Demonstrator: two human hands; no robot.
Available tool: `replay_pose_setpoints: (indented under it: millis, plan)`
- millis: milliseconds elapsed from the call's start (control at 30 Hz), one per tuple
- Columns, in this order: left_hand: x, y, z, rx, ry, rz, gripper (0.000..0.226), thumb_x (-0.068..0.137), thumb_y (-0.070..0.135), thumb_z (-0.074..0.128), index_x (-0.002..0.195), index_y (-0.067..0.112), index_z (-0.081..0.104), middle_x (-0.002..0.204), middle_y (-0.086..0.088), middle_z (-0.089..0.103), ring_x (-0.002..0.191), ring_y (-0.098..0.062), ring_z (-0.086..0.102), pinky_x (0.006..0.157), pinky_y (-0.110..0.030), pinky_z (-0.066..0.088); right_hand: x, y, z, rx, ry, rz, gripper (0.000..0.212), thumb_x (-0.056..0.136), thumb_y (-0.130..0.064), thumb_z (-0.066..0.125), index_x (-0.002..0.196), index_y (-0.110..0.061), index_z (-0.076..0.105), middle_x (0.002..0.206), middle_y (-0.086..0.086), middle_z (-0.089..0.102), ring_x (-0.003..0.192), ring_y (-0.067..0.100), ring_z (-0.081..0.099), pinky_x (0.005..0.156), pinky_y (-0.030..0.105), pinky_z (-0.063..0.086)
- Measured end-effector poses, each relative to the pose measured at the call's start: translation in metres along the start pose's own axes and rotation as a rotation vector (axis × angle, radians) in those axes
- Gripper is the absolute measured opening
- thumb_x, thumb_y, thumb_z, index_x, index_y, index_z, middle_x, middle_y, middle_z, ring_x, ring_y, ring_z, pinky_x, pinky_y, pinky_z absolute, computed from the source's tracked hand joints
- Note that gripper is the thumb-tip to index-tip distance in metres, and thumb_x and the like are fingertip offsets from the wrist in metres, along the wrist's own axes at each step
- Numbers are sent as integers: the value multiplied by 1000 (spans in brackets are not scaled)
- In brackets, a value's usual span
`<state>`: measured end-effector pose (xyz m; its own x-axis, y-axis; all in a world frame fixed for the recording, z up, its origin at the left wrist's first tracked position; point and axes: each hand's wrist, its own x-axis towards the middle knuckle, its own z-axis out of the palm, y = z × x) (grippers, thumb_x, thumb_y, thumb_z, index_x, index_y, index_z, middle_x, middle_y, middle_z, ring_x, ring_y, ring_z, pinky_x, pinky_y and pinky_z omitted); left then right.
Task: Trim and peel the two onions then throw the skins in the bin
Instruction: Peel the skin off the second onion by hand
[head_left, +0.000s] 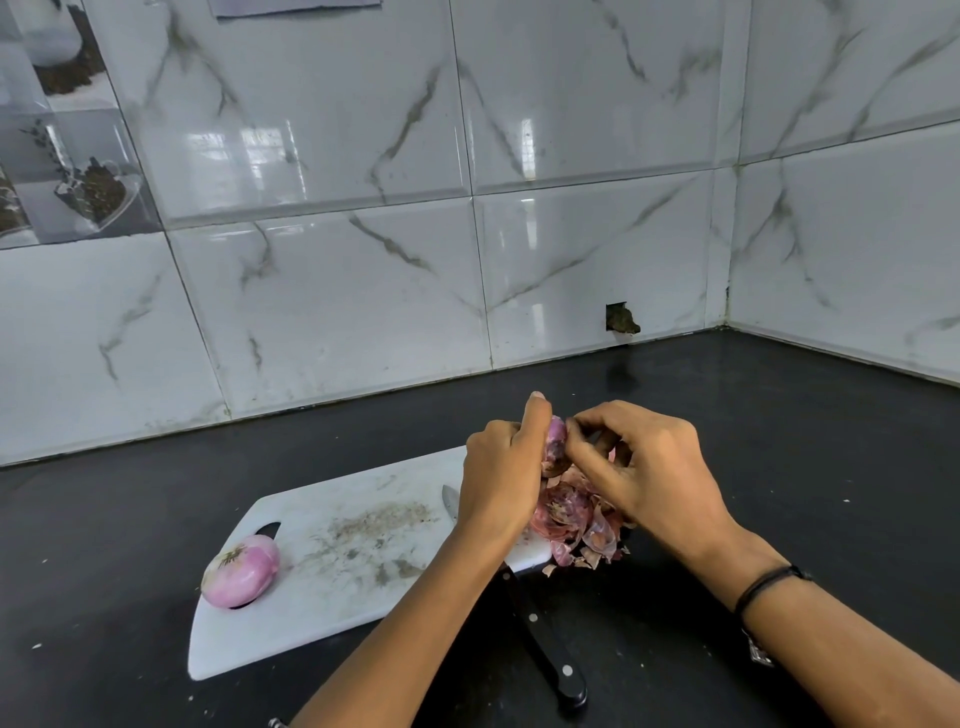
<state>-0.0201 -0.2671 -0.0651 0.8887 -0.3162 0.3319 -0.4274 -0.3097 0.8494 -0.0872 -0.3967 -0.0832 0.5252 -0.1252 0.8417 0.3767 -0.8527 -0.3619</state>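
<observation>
1. One black counter (779, 415) carries one white cutting board (332, 571).
2. One knife (540, 639) crosses the board's 5 o'clock edge.
3. Two hands: the left hand (498, 478) grips an onion (555, 441) and the right hand (644, 467) pinches it, at 2 o'clock.
4. One heap of skins (576, 525), 3 o'clock.
5. One peeled onion (240, 571), 8 o'clock.

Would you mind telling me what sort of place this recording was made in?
Most likely a home kitchen: a white cutting board with a peeled onion on it, a black-handled knife, and a dark countertop backed by glossy marble-look wall tiles.
</observation>
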Motion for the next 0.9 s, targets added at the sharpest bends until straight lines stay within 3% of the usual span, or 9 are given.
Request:
replay_pose_setpoints:
  millis: [133, 267, 367, 467, 633, 767, 900]
  plan:
    - [1, -1, 0, -20, 0, 3, 59, 101, 54, 40, 58, 17, 26, 56, -2, 29, 55, -17, 30, 58, -37, 28, 0, 1, 0, -5, 7, 4, 3, 90, -14, 74, 90, -11, 75, 79, -7, 69, 76, 9, 63, 66, 10, 47]
    - [2, 0, -1, -41, 4, -28, 58, 102, 51, 41, 56, 17, 28, 52, 5, 30, 49, -11, 29, 54, -32, 28, 0, 0, -1, 8, -25, -27, 12, 94, -23, 70, 97, -13, 75, 84, -8, 71, 74, 9, 65, 67, 19, 51]
    - [1, -1, -1, -52, -10, -39, 58, 102, 53, 40, 60, 13, 39, 56, 0, 38, 53, -12, 36, 56, -31, 32, 0, -2, -2, 14, -30, -26, 19, 93, -31, 70, 97, -14, 75, 84, -8, 71, 71, 9, 66, 66, 19, 51]
    - [2, -2, 0, -96, -24, -71, 57, 100, 54, 41, 62, 12, 39, 56, -2, 37, 50, -14, 33, 55, -33, 32, 0, -1, -1, -5, 4, -20, 7, 88, -18, 77, 92, -13, 75, 81, -8, 70, 73, 9, 64, 66, 15, 51]
    - [6, -5, 0, -227, -104, -171, 53, 96, 59, 42, 69, 14, 49, 66, -10, 45, 59, -23, 40, 56, -32, 36, 1, 0, -1, 39, 16, 28, 8, 86, -10, 77, 93, -13, 75, 81, -10, 69, 76, 10, 64, 66, 10, 47]
    - [6, 0, -8, -353, -163, -287, 53, 99, 57, 41, 82, 11, 61, 52, -5, 46, 37, -12, 30, 38, -20, 23, 1, -1, -2, 98, -30, -23, 22, 93, -18, 66, 114, -18, 73, 100, -13, 69, 84, 11, 66, 72, 23, 53]
    - [9, 3, -19, -434, -245, -366, 65, 98, 60, 40, 90, 2, 68, 45, 2, 41, 34, -9, 24, 34, -19, 19, 1, -1, 0, 115, -142, -68, 30, 96, -31, 63, 125, -28, 68, 115, -17, 63, 101, 11, 64, 80, 31, 54]
